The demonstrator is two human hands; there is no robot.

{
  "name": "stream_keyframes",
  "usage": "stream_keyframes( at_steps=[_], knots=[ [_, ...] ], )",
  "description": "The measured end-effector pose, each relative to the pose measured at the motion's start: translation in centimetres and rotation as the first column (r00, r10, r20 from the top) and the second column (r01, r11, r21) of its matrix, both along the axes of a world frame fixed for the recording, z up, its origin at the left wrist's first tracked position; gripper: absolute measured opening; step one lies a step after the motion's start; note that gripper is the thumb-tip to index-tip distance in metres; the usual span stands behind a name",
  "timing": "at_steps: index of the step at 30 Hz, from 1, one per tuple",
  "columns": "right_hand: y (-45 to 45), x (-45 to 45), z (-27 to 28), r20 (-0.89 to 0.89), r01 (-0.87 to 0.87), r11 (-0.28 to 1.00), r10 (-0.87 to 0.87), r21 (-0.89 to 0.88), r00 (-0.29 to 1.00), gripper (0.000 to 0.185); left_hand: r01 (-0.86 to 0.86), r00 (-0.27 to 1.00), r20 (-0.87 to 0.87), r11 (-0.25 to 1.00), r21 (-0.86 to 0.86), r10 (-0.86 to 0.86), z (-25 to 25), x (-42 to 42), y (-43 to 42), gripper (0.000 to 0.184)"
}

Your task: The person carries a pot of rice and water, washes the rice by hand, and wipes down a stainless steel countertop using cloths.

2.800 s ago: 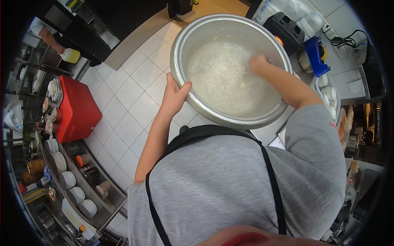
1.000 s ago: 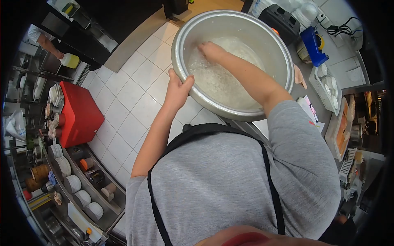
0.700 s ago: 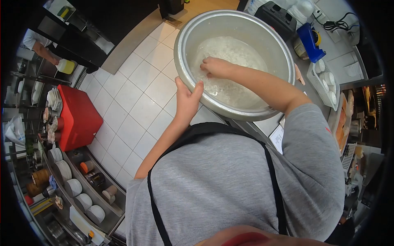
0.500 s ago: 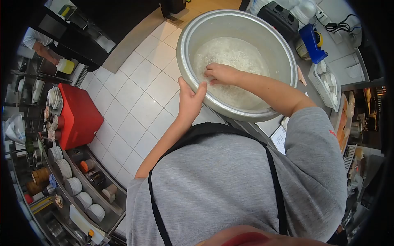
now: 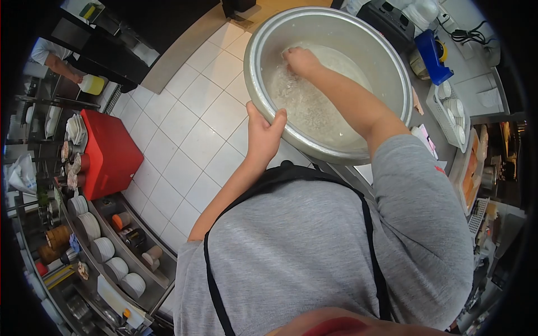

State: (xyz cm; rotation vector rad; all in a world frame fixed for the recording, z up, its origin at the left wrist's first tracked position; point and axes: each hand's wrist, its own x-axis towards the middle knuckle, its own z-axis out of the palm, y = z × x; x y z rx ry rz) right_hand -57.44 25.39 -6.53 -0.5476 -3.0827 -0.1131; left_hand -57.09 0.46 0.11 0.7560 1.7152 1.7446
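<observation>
A big round metal pot (image 5: 386, 73) holds cloudy water with white rice (image 5: 319, 112) in it. My left hand (image 5: 266, 134) grips the pot's rim at the near left, with the thumb on the rim and the other fingers against the outer wall. Inside the pot, at the far left of the water, is my right hand (image 5: 301, 60), its fingers curled down at the surface. Whether rice is between those fingers is hidden.
A red box (image 5: 109, 154) and stacked white bowls (image 5: 102, 249) are at the left. On the right counter are a blue holder (image 5: 436, 59), a white basket (image 5: 448, 115) and a black device (image 5: 389, 25). Another person's hand (image 5: 77, 78) holds a yellow container (image 5: 92, 85).
My right hand has swept around in the pot, most recently from the near left to the far left. My left hand still holds the rim. The pot appears slightly farther right and higher in view.
</observation>
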Motion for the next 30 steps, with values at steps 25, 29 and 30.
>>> stream_keyframes(
  at_steps=[25,29,30],
  knots=[
    [-6.9,5.1,2.5,0.069,-0.237,0.927,0.267,-0.290,0.961,0.027,0.047,0.996,0.067,0.997,0.063,-0.051,0.2,-0.2,-0.2,0.032],
    [-6.1,3.3,1.7,0.040,-0.197,0.939,0.216,-0.284,0.975,0.026,0.021,1.000,0.007,1.000,0.008,-0.021,-0.8,-0.5,0.0,0.037],
    [-5.8,2.8,1.5,0.042,-0.138,0.964,0.151,-0.227,0.988,0.026,0.015,1.000,-0.008,1.000,-0.012,-0.015,-0.7,-0.5,0.0,0.036]
  ],
)
